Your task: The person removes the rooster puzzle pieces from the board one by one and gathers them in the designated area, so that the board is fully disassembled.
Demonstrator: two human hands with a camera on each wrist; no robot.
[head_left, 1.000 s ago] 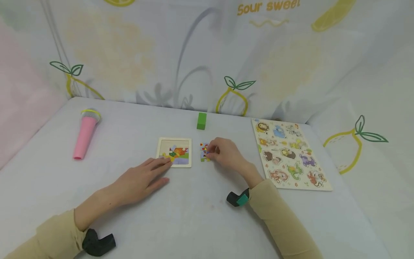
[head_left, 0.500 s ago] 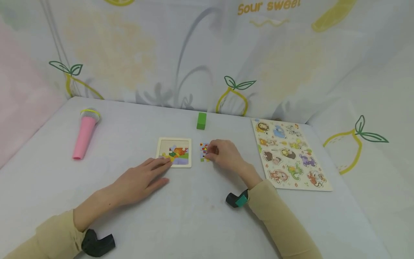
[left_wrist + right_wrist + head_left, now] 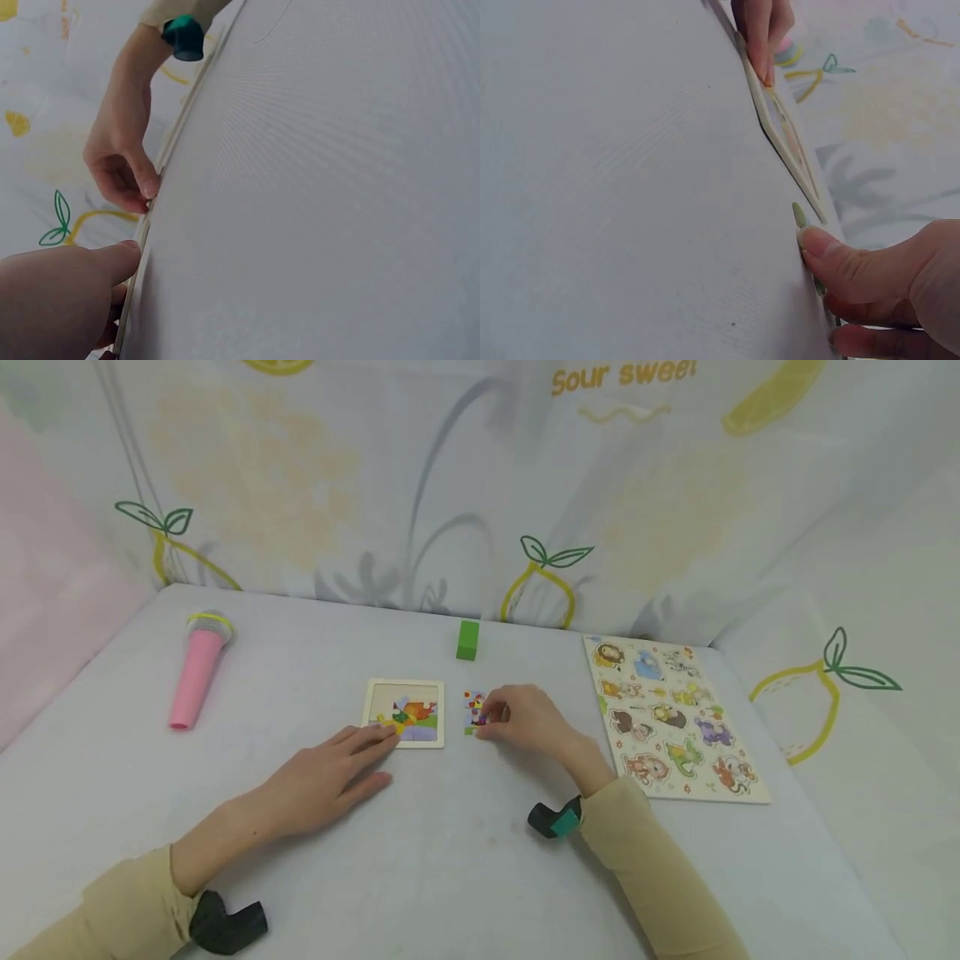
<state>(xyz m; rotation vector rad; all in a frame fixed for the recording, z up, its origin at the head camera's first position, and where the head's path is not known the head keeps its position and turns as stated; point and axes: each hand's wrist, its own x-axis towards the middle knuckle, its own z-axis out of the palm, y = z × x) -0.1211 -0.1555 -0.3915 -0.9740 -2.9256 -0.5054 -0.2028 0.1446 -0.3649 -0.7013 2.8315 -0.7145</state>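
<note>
Straight fingers of my left hand [image 3: 326,781] rest on the lower left of a small wooden jigsaw tray [image 3: 441,714], partly covering its picture. Inside the tray, colourful pieces fill the lower part, and bare wood shows across the top. Just right of the tray lie joined jigsaw pieces [image 3: 472,700] with a bright printed picture. My right hand [image 3: 528,718] pinches at their right side with curled thumb and fingers, hiding part of them. From the right wrist view, the thumb is against the thin edge of a jigsaw piece [image 3: 800,214], close beside the tray [image 3: 769,124].
A green block [image 3: 467,641] stands behind the pieces. On the right lies a large animal puzzle board [image 3: 678,718], near the right forearm. A pink toy microphone [image 3: 198,672] lies at the far left. A printed cloth [image 3: 300,485] hangs behind the white table [image 3: 420,877].
My right hand has shifted slightly at the loose jigsaw pieces, its thumb moving to their near edge, and more of their picture shows. The left hand and tray have stayed put.
</note>
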